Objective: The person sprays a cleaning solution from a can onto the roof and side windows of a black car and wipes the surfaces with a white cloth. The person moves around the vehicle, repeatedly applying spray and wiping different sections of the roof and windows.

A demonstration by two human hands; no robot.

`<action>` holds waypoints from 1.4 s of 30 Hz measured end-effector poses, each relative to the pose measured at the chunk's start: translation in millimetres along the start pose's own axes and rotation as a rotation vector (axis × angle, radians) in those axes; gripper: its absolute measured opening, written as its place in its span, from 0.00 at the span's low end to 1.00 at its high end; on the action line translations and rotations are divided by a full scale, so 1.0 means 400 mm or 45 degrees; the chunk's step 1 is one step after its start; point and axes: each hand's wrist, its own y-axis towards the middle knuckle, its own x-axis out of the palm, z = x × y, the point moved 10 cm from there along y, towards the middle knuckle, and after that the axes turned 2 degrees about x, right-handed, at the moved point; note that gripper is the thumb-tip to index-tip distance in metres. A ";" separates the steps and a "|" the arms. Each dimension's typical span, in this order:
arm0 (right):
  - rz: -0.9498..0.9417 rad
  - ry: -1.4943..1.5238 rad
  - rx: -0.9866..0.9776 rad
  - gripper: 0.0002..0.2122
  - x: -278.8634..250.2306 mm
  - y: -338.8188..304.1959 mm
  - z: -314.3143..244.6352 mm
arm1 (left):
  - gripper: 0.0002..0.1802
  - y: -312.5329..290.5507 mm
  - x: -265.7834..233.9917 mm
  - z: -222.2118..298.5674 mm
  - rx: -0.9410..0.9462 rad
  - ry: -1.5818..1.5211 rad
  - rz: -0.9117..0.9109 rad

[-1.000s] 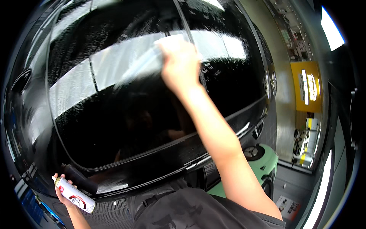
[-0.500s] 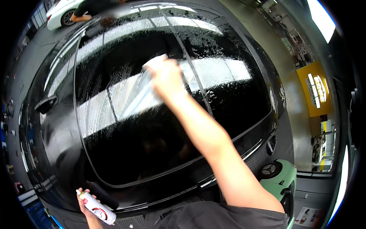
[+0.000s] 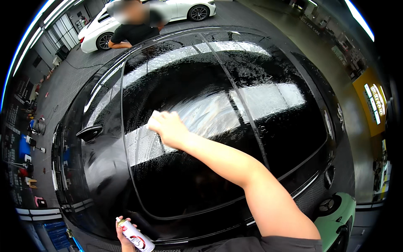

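Note:
A black car's glass roof panel [image 3: 180, 185] spreads in front of me, wet and beaded in places, with smeared streaks across its middle. My right hand [image 3: 170, 131] reaches over it, closed on a small white wiping cloth [image 3: 155, 114]. Most of the cloth is hidden under the fingers, near the panel's left edge. Low at the left, my left hand [image 3: 122, 234] grips a white spray can [image 3: 137, 237] with a red and dark mark and a white nozzle on top. The can is tilted, close to the car's near side.
Across the roof, another person in a black shirt [image 3: 136, 33] leans by the car, one forearm at its edge. A white car [image 3: 176, 10] stands behind them. The black side mirror [image 3: 89, 133] juts out at left. At lower right is a green car [image 3: 342, 218].
My right hand has swept left across the roof with the cloth, leaving fresh streaks on the glass. The view has shifted, bringing more of the other person in. My left hand still holds the can.

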 end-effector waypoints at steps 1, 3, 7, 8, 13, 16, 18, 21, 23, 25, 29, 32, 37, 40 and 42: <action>0.081 -0.046 -0.081 0.19 -0.035 0.021 -0.030 | 0.31 -0.008 -0.016 -0.005 0.011 -0.006 0.010; -0.187 -0.100 0.147 0.17 -0.063 0.062 0.099 | 0.29 -0.034 -0.048 -0.013 0.024 0.026 0.018; 0.369 -0.283 0.553 0.14 -0.193 0.121 0.409 | 0.31 0.002 -0.011 -0.009 -0.018 0.065 -0.082; 0.078 -0.338 0.540 0.15 -0.127 0.165 0.358 | 0.31 -0.003 -0.014 -0.010 0.004 0.068 -0.064; 0.035 0.164 -0.465 0.19 0.061 0.079 -0.168 | 0.32 -0.030 -0.030 -0.023 -0.003 0.041 -0.021; -0.289 -0.166 -0.038 0.19 0.032 0.204 0.032 | 0.34 -0.009 0.013 -0.009 -0.016 0.031 -0.015; 0.070 -0.137 0.090 0.18 0.089 0.290 0.172 | 0.35 0.019 0.030 0.000 -0.031 0.078 -0.111; -0.412 -0.193 -0.042 0.16 0.167 0.335 -0.060 | 0.35 -0.024 0.001 0.000 0.006 0.053 -0.027; -0.335 0.211 -0.518 0.19 0.132 0.222 -0.248 | 0.34 -0.028 -0.006 -0.004 0.012 0.024 -0.037; -0.124 0.412 -0.643 0.19 0.104 0.167 -0.219 | 0.34 -0.012 0.008 -0.004 -0.012 0.025 -0.066; -0.069 0.093 -0.086 0.16 0.093 0.404 0.022 | 0.32 0.007 0.048 0.013 -0.042 -0.006 -0.045; -0.234 0.105 -0.229 0.16 0.156 0.376 -0.092 | 0.33 -0.012 0.051 0.030 -0.010 0.036 -0.007; -0.252 0.490 -0.764 0.22 0.056 -0.008 -0.323 | 0.35 -0.019 0.030 0.000 -0.019 -0.007 0.006; -0.467 -0.079 -0.350 0.18 0.067 0.168 -0.127 | 0.34 -0.009 0.046 0.008 -0.027 -0.006 -0.039; -0.007 -0.034 -0.054 0.16 0.052 0.274 0.057 | 0.33 0.007 0.068 0.023 -0.003 0.026 -0.073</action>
